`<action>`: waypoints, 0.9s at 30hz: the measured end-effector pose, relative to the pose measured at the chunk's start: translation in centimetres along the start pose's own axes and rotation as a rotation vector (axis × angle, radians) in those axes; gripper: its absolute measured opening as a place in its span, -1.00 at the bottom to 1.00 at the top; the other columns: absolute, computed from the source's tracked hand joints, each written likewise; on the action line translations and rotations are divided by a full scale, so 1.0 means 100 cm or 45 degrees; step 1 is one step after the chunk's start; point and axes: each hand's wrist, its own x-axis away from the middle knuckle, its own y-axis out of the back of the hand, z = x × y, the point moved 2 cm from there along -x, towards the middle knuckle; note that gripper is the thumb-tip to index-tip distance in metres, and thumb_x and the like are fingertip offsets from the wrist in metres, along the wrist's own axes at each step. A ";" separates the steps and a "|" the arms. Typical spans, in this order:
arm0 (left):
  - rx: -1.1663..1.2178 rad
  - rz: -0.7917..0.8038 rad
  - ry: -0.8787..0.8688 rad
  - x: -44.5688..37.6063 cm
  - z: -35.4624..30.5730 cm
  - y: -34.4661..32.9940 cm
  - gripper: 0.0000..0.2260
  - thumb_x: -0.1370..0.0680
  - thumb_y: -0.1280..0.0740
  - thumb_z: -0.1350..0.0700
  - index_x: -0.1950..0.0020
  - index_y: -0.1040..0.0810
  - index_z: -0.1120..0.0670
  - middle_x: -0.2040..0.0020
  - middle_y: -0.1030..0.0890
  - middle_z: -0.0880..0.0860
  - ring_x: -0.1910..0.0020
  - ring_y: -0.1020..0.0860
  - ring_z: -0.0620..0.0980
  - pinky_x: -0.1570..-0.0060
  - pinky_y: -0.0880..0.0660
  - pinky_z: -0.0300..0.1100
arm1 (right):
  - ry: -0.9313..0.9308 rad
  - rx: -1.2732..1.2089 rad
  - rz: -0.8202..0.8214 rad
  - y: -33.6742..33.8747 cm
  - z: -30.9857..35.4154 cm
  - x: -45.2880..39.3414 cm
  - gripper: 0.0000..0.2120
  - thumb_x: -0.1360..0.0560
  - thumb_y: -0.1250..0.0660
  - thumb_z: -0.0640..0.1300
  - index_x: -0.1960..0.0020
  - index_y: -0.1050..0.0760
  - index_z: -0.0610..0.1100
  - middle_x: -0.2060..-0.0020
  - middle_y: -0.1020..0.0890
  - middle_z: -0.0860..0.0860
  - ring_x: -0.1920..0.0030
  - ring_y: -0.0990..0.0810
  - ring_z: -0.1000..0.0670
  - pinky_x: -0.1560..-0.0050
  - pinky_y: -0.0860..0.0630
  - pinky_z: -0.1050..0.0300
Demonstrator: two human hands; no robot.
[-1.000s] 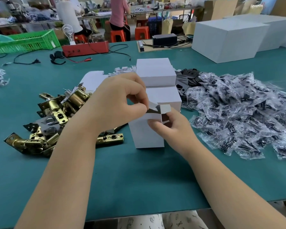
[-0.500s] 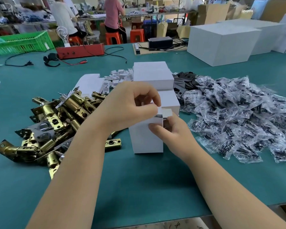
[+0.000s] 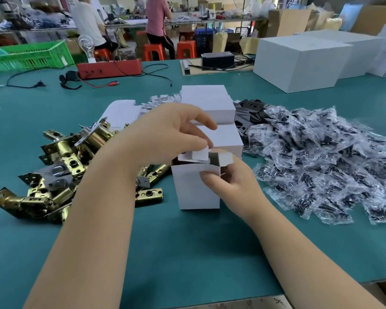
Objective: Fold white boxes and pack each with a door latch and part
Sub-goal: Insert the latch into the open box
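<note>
Box: a small white box (image 3: 195,188) stands upright on the green counter (image 3: 187,253), its top flaps open.
Left hand: the left hand (image 3: 165,139) is above the box, fingers curled, pinching a top flap (image 3: 200,153).
Right hand: the right hand (image 3: 234,184) holds the box's right side, thumb on the front.
Latches: a pile of gold door latches (image 3: 54,170) lies left of the box.
Bags: small bags of parts (image 3: 321,161) lie to its right.
Behind: more white boxes (image 3: 210,103) are stacked.

A broad teal-topped table (image 3: 187,253) filled the foreground, while beyond it orange stools (image 3: 153,51) stood by a long cluttered workbench (image 3: 125,23), with a green plastic crate (image 3: 29,55) at the left, cardboard cartons (image 3: 285,21) stacked at the right, under bright even light.
</note>
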 end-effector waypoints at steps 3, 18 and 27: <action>-0.087 0.010 0.002 -0.002 -0.003 0.005 -0.76 -0.58 -0.32 0.15 -0.08 -0.52 -0.22 0.18 -0.68 -0.29 0.38 -0.52 -0.25 0.24 -0.52 -0.15 | -0.016 -0.016 -0.012 0.000 -0.003 0.000 -0.76 -0.32 -0.31 0.01 0.04 -0.54 0.22 0.27 -0.57 0.27 0.33 -0.47 0.22 0.29 -0.38 0.42; -0.145 -0.415 -0.009 -0.008 0.001 -0.026 -0.77 -0.49 -0.42 0.03 -0.10 -0.47 -0.12 0.19 -0.62 -0.15 0.34 -0.55 -0.33 0.45 -0.38 -0.51 | 0.014 0.045 0.077 0.004 -0.001 -0.001 -0.92 -0.37 -0.24 -0.07 0.14 -0.44 0.02 0.40 -0.45 0.18 0.41 -0.34 0.17 0.39 -0.26 0.39; 0.026 -0.452 -0.205 0.005 0.023 -0.013 -0.82 -0.45 -0.46 0.10 0.08 -0.61 -0.20 0.23 -0.64 -0.25 0.30 -0.55 -0.26 0.26 -0.47 -0.41 | -0.030 0.049 0.020 0.003 -0.004 -0.002 -0.89 -0.36 -0.28 0.01 0.11 -0.48 0.09 0.31 -0.60 0.27 0.28 -0.54 0.25 0.29 -0.41 0.40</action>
